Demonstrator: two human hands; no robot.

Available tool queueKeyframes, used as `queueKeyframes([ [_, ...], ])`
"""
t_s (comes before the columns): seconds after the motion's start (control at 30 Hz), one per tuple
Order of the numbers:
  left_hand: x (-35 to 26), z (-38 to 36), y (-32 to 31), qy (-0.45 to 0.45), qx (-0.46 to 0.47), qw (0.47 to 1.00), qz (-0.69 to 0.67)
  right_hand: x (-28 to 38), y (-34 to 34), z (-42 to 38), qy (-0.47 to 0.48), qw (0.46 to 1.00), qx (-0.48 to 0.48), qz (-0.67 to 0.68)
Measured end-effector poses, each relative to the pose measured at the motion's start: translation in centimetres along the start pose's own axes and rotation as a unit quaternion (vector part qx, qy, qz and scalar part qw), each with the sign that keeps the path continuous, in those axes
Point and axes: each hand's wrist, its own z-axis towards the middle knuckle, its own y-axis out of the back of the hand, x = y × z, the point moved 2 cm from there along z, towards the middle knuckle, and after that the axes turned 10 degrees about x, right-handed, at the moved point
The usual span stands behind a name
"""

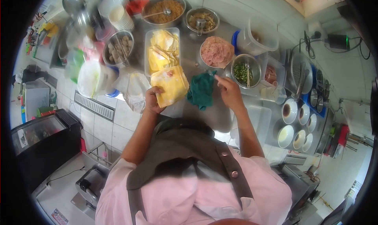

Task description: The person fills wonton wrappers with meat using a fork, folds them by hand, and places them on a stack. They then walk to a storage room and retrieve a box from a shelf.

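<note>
My left hand [152, 100] is closed on the edge of a stack of square yellow dough wrappers [173, 90], held over the counter. A small dab of pink minced meat [170, 73] lies on the top wrapper. My right hand [229, 92] is closed, its fingertips beside a crumpled green cloth [201, 90]. Something thin seems to stick out from those fingers, too blurred to name. Just beyond is a heaped bowl of pink minced meat [216, 51]. More yellow wrappers [162, 44] fill a clear plastic tray [146, 63] behind the held stack.
Right of the meat stands a bowl of chopped green onion [241, 72]. At the back are steel bowls of brown crumbly food [164, 10] and pickled vegetables [202, 20]. Meatballs [119, 50] fill a bowl at left. Several small white bowls [290, 109] stand at right.
</note>
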Motion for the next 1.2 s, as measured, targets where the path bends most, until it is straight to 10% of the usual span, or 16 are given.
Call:
queueKeyframes([
  [0.17,-0.9,-0.6,0.9,-0.023,-0.018,0.999,0.013,-2.0,0.9,-0.3,-0.199,0.964,-0.042,-0.17],
  [0.5,-0.2,-1.1,1.5,-0.036,-0.044,0.998,0.025,-3.2,-1.0,1.1,-0.207,0.961,-0.02,-0.184],
  [0.7,0.6,-0.8,1.4,-0.022,-0.047,0.999,0.012,-6.7,-2.8,1.6,-0.212,0.973,-0.061,0.066],
  [0.87,0.7,-0.7,2.0,0.002,-0.054,0.998,0.018,-6.5,-3.5,0.7,-0.34,0.812,-0.062,0.471],
  [1.2,1.1,0.3,0.8,0.017,-0.043,0.999,0.025,0.9,-2.0,1.0,-0.096,0.96,-0.033,0.262],
])
